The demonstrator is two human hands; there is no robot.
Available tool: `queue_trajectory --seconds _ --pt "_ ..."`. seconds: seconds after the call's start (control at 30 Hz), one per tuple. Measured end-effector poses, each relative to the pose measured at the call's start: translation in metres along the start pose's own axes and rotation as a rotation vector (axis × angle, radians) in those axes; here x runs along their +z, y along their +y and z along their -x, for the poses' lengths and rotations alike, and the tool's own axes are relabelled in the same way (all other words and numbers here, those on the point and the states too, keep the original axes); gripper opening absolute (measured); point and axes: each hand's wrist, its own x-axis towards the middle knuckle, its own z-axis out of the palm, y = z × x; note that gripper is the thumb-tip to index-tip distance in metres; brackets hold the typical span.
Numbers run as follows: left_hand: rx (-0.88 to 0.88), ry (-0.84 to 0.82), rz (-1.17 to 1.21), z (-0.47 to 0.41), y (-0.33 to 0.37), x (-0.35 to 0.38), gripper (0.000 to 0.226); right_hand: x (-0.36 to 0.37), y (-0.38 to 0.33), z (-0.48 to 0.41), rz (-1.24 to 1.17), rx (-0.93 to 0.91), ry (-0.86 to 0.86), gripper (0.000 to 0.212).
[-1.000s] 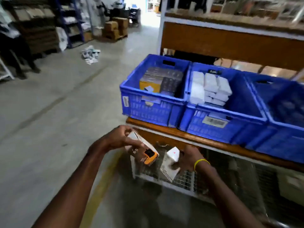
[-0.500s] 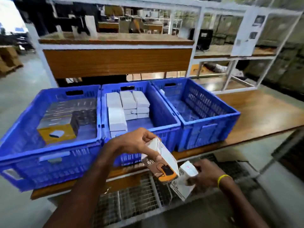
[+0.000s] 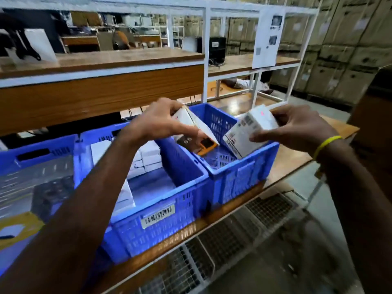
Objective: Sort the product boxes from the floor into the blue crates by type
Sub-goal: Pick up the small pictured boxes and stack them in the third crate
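My left hand (image 3: 157, 122) grips a white and orange product box (image 3: 196, 133) from above, tilted over the rightmost blue crate (image 3: 237, 179). My right hand (image 3: 297, 128) holds a white labelled box (image 3: 248, 132) over that same crate's right side. Under both boxes only the crate's bare floor shows. The middle blue crate (image 3: 169, 209) holds stacks of white boxes (image 3: 148, 158). The left blue crate (image 3: 31, 153) contains dark and yellow boxes (image 3: 23, 225), partly hidden by my left forearm.
The crates stand on a wooden bench (image 3: 290, 158) with a wire mesh shelf (image 3: 222, 247) below. A wooden upper shelf (image 3: 101, 90) hangs close above the crates. Stacked cartons (image 3: 350, 49) line the right wall. A dark carton (image 3: 373, 115) is at the right edge.
Both hands have risen from below the bench edge and carried their boxes up over the rightmost crate. The view has swung right.
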Motion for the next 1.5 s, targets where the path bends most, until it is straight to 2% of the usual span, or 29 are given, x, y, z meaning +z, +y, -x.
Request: queue_trajectory --seconds 0.1,0.2,0.3,0.37,0.47,0.57,0.7,0.77,0.9,1.03,1.17,1.37,1.5 --pt "-0.027 0.165 -0.066 -0.046 -0.014 -0.011 0.076 -0.002 0.016 -0.058 -0.040 -0.088 0.081 0.077" --pt "-0.097 0.261 -0.137 -0.094 -0.029 -0.011 0.077 0.005 0.038 -0.123 -0.009 -0.127 0.058 0.068" --pt "-0.213 0.307 -0.246 -0.153 -0.048 0.002 0.073 0.021 0.065 -0.200 0.040 -0.138 -0.015 0.077" --pt "-0.323 0.323 -0.290 -0.187 -0.065 0.012 0.071 0.036 0.083 -0.244 0.069 -0.142 -0.049 0.066" --pt "-0.489 0.339 -0.372 -0.235 -0.096 0.030 0.084 0.064 0.108 -0.304 0.096 -0.087 -0.153 0.039" --pt "-0.627 0.326 -0.497 -0.260 -0.124 0.049 0.087 0.108 0.134 -0.355 0.086 -0.006 -0.277 0.052" --pt "-0.785 0.281 -0.581 -0.279 -0.152 0.070 0.078 0.160 0.164 -0.392 0.163 0.062 -0.408 0.067" --pt "-0.853 0.264 -0.632 -0.284 -0.161 0.079 0.074 0.176 0.173 -0.400 0.194 0.078 -0.442 0.076" --pt "-0.955 0.172 -0.660 -0.291 -0.173 0.085 0.085 0.192 0.183 -0.405 0.202 0.081 -0.471 0.085" --pt "-0.945 0.037 -0.665 -0.297 -0.183 0.090 0.076 0.202 0.184 -0.407 0.187 0.084 -0.479 0.086" --pt "-0.919 0.035 -0.805 -0.295 -0.190 0.108 0.069 0.205 0.182 -0.405 0.177 0.097 -0.484 0.080" --pt "-0.790 0.096 -0.968 -0.285 -0.217 0.139 0.063 0.219 0.180 -0.402 0.163 0.072 -0.507 0.067" --pt "-0.744 0.090 -1.014 -0.281 -0.226 0.136 0.074 0.227 0.183 -0.397 0.166 0.071 -0.507 0.065"
